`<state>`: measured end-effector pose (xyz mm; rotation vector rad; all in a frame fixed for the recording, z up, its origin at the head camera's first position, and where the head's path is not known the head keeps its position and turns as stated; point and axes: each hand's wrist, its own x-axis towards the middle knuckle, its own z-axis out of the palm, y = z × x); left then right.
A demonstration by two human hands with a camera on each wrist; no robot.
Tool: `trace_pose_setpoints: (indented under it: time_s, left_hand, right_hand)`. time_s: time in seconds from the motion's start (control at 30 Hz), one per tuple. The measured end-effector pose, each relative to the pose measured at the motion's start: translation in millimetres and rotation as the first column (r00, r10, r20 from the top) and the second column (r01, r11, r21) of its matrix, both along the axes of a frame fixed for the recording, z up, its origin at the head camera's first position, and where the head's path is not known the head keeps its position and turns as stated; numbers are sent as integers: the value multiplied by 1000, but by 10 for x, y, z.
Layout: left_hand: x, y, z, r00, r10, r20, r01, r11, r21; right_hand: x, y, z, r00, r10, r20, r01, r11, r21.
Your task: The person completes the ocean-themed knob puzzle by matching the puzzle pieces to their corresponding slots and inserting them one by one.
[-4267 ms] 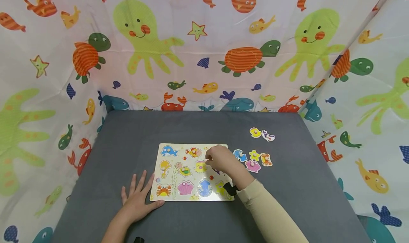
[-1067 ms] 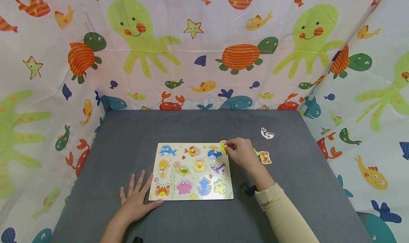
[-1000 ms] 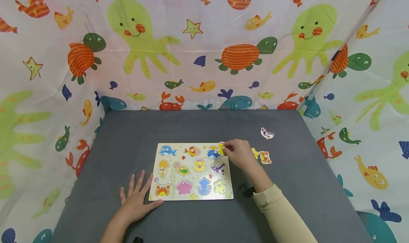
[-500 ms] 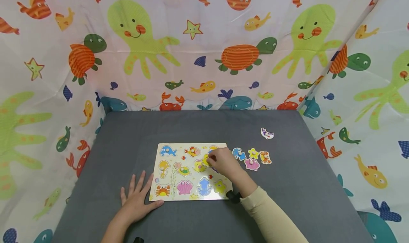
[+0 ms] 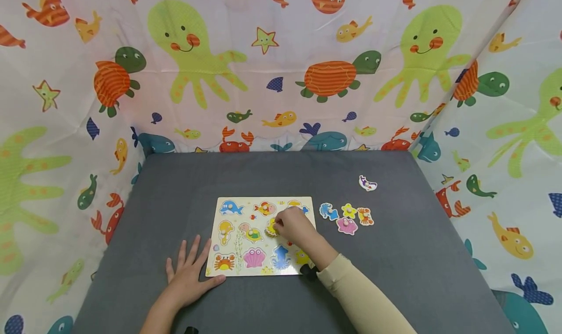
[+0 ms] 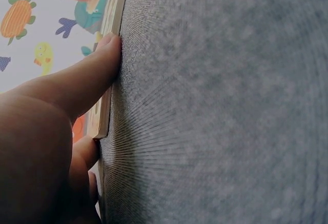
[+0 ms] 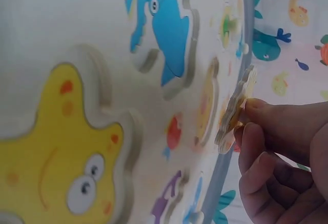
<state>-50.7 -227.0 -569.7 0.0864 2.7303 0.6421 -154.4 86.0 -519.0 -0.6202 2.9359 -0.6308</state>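
Note:
In the head view, my right hand (image 5: 296, 227) pinches a yellow octopus puzzle piece (image 5: 270, 228) over the middle of the wooden puzzle board (image 5: 239, 271). The right wrist view shows the piece (image 7: 237, 112) edge-on and tilted, held between thumb and fingers, just above the octopus-shaped recess (image 7: 206, 106). My left hand (image 5: 189, 273) rests on the grey cloth with fingers spread, its thumb touching the board's lower left edge. Knobbed fish (image 5: 265, 208) and turtle (image 5: 253, 234) pieces sit in the board. A whale piece is partly hidden by the right hand.
Right of the board lie loose pieces: a blue squid (image 5: 328, 211), a yellow starfish (image 5: 349, 210), a pink shell (image 5: 347, 225) and an orange crab (image 5: 365, 216). A purple piece (image 5: 367, 183) lies farther back. A sea-animal curtain (image 5: 281, 105) surrounds the table's back and sides.
My right hand has placed the whale, picked up the octopus piece at the right and carried it left to the board's middle. The left hand stays put.

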Motion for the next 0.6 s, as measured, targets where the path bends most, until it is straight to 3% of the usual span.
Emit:
trace_pose_setpoints:
  time_s: [0.3, 0.6]
  left_hand:
    - [8, -4, 8, 1000, 2, -4, -2, 1000, 8]
    - [28, 0, -33, 998, 16, -57, -13, 999, 50]
  right_hand:
    - [14, -62, -73, 991, -39, 127, 40, 999, -10]
    - [-3, -102, -103, 994, -43, 103, 39, 998, 39]
